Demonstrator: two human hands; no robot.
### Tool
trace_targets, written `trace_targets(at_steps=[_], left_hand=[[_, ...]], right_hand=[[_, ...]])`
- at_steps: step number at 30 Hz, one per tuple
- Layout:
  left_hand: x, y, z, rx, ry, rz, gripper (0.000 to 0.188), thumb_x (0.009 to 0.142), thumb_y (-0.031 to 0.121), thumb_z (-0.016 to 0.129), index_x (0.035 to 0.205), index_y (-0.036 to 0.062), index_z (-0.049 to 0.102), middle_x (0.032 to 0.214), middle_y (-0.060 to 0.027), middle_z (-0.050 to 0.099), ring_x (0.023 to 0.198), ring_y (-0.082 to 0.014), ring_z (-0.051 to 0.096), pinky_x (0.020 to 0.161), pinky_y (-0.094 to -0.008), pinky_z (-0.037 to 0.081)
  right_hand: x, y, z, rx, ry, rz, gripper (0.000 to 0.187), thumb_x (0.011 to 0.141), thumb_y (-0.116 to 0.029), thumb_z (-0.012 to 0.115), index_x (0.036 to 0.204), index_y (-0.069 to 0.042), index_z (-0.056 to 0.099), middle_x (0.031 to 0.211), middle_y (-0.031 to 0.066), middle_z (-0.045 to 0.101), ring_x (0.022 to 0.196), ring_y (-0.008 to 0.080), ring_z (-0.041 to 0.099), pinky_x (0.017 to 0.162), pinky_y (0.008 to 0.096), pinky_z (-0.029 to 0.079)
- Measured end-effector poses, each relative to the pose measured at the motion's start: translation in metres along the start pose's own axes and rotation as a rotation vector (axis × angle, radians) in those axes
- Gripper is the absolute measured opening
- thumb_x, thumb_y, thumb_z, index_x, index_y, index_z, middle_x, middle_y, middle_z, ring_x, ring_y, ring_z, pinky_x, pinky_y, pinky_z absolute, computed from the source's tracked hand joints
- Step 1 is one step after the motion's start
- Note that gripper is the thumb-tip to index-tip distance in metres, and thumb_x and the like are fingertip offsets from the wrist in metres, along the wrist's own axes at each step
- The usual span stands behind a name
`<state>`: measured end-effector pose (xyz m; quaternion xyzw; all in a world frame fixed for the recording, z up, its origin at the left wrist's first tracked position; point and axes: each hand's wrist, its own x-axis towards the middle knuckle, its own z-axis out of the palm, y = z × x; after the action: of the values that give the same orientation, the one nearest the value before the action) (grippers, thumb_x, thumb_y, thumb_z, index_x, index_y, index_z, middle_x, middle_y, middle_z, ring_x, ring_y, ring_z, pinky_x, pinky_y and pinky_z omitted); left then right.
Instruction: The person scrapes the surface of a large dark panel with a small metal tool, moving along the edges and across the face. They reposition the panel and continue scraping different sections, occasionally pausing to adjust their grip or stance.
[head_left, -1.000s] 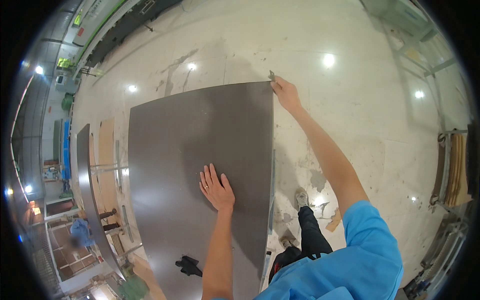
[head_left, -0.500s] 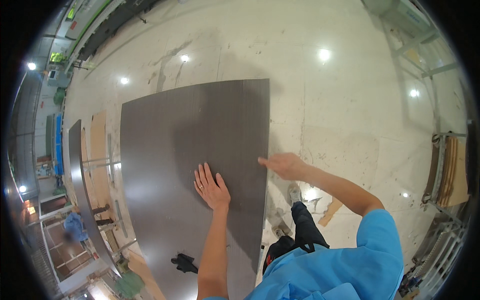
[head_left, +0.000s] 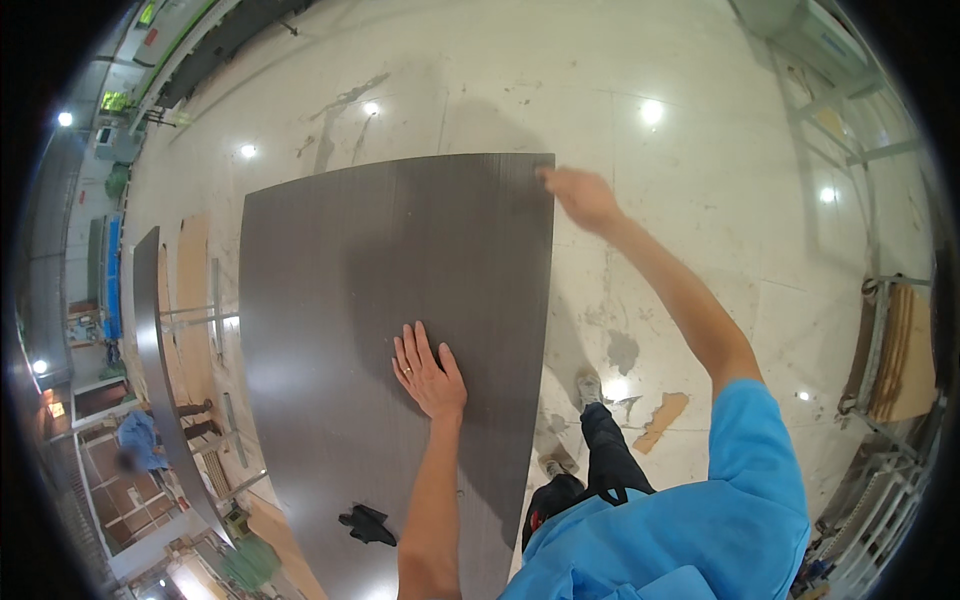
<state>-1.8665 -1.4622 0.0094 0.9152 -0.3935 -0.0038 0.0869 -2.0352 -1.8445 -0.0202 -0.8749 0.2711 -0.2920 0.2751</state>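
A large dark grey-brown panel [head_left: 310, 300] with a fine lengthwise grain lies flat in front of me. My left hand [head_left: 430, 378] rests palm down on its middle, fingers stretched out, with a ring on one finger. At the panel's far right corner is my right hand [head_left: 583, 196], its fingers curled against the right edge. Whatever those fingers may hold is too small or hidden to make out. A crumpled black item [head_left: 368, 523], perhaps a glove, lies on the panel left of my left forearm.
Another dark panel [head_left: 165, 380] stands on edge to the left, beside brown boards [head_left: 193, 290] and metal rails. A person in blue [head_left: 142, 440] is beyond it. Stacked brown boards [head_left: 902, 350] sit in a rack at the right. A torn brown scrap [head_left: 662, 422] lies on the floor near my feet.
My right hand has slid away from me along the panel's right edge to the far corner, the arm straightening. My left hand stays on the panel. The person in blue has shifted slightly.
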Motion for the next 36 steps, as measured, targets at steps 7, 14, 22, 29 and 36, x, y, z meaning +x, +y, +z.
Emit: trace_targets(at_steps=[7,14,22,29,36], left_hand=[[0.002,0.001,-0.002,0.004,-0.004,0.013,0.059,0.114,0.039,0.045,0.167,0.0138,0.043,0.173,-0.011,0.041,0.163,-0.0348,0.031,0.133,-0.055,0.02],[0.002,0.003,-0.004,0.033,-0.011,0.014,0.059,0.114,0.038,0.045,0.167,0.0132,0.043,0.173,-0.011,0.041,0.162,-0.0354,0.032,0.133,-0.0547,0.02],[0.0,0.001,-0.001,0.009,0.004,0.009,0.059,0.113,0.038,0.046,0.167,0.0131,0.044,0.172,-0.0117,0.043,0.162,-0.0357,0.032,0.132,-0.0569,0.021],[0.001,0.001,-0.001,0.002,0.012,0.018,0.059,0.113,0.039,0.046,0.167,0.0131,0.044,0.172,-0.0119,0.043,0.162,-0.0358,0.032,0.133,-0.0569,0.021],[0.003,0.002,-0.003,-0.004,-0.015,-0.012,0.059,0.114,0.039,0.046,0.167,0.0145,0.043,0.173,-0.0108,0.042,0.163,-0.0347,0.032,0.134,-0.0553,0.019]], right_hand=[[-0.084,-0.055,-0.006,-0.179,-0.584,-0.014,0.045,0.11,-0.015,0.055,0.154,-0.021,0.058,0.129,0.0044,0.077,0.116,0.0272,0.073,0.094,0.0429,0.062],[0.036,0.032,-0.016,-0.001,-0.006,0.357,0.024,0.11,-0.024,0.062,0.121,-0.006,0.074,0.112,0.0133,0.078,0.097,0.0382,0.073,0.083,0.046,0.059],[0.001,0.012,0.001,0.084,0.058,0.13,0.027,0.108,-0.02,0.063,0.13,-0.008,0.075,0.108,0.0094,0.079,0.094,0.0328,0.074,0.082,0.0436,0.06],[-0.175,-0.099,0.027,-0.111,-0.37,-0.12,0.051,0.099,-0.005,0.066,0.15,-0.012,0.061,0.097,0.008,0.072,0.089,0.0293,0.074,0.071,0.0412,0.061],[-0.108,-0.077,0.006,-0.246,-0.541,0.036,0.04,0.109,-0.02,0.056,0.148,-0.02,0.065,0.14,0.0047,0.074,0.121,0.025,0.074,0.091,0.0404,0.064]])
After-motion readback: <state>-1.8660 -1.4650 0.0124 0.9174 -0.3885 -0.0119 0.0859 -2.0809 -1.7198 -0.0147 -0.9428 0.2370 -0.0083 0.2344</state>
